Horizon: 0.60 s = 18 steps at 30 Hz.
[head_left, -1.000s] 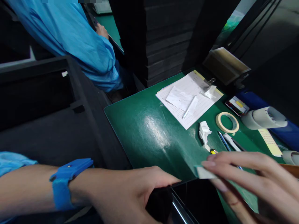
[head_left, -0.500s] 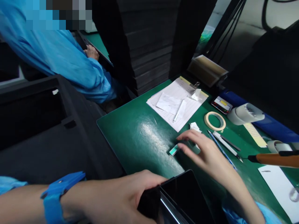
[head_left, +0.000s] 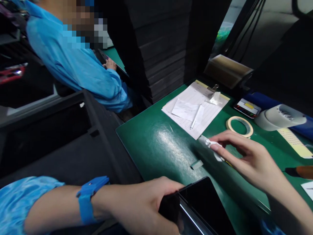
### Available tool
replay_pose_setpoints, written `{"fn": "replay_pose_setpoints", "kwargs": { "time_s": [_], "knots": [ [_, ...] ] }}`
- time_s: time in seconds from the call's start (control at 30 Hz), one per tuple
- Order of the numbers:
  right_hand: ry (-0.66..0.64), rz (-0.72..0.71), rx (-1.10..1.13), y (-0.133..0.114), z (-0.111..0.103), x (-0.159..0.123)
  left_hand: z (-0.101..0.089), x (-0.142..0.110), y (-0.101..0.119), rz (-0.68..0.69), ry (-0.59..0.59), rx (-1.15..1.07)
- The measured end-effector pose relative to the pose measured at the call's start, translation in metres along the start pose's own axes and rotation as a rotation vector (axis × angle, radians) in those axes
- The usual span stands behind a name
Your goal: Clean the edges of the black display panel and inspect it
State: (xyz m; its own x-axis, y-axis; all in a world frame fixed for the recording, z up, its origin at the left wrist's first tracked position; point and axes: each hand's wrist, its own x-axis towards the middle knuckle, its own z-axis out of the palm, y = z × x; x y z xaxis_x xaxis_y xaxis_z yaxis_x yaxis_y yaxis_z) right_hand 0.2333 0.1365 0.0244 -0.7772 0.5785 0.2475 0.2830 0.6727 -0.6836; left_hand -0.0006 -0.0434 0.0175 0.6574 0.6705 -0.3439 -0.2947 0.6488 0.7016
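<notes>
My left hand (head_left: pixel 141 202), below a blue wristband (head_left: pixel 89 199), is closed around a dark, glossy flat panel (head_left: pixel 204 204) at the bottom centre. The panel's lower part is out of frame, so its exact kind is unclear. Over the green table mat (head_left: pixel 151 140), my right hand (head_left: pixel 246 156) pinches a crumpled white tissue (head_left: pixel 214 148) between thumb and fingers. A small pale strip (head_left: pixel 197 164) lies on the mat between the panel and the tissue.
A clipboard with papers (head_left: pixel 183 109) and a white pen (head_left: pixel 196 117) lies at the back. Right of it are a tape roll (head_left: pixel 239 126) and a white cup (head_left: pixel 281 119). A black tray (head_left: pixel 110 140) stands left; beyond it sits a co-worker in blue (head_left: pixel 80 71).
My right hand has moved from the small strip to the right and picked up the white tissue. The strip stays on the mat. My left hand keeps hold of the panel; the view has shifted.
</notes>
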Motion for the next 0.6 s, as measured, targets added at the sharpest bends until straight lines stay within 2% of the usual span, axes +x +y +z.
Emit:
{"fn": "replay_pose_setpoints", "kwargs": {
  "time_s": [0.13, 0.23, 0.37, 0.43, 0.6],
  "knots": [
    [-0.033, -0.129, 0.030, -0.057, 0.001, -0.010, -0.003, 0.003, -0.002, 0.040, -0.014, 0.001],
    [-0.081, -0.196, 0.015, -0.076, 0.011, -0.018, -0.004, 0.003, -0.003, 0.041, 0.004, 0.027],
    [-0.076, -0.195, -0.059, -0.073, 0.015, -0.021, -0.003, 0.003, -0.004, 0.072, 0.025, -0.016],
    [-0.069, -0.197, -0.115, -0.067, 0.009, -0.020, -0.002, 0.003, -0.002, 0.087, 0.030, -0.022],
    [0.040, -0.186, -0.185, -0.057, -0.010, -0.023, -0.001, 0.003, 0.002, 0.082, 0.006, 0.033]
  ]
}}
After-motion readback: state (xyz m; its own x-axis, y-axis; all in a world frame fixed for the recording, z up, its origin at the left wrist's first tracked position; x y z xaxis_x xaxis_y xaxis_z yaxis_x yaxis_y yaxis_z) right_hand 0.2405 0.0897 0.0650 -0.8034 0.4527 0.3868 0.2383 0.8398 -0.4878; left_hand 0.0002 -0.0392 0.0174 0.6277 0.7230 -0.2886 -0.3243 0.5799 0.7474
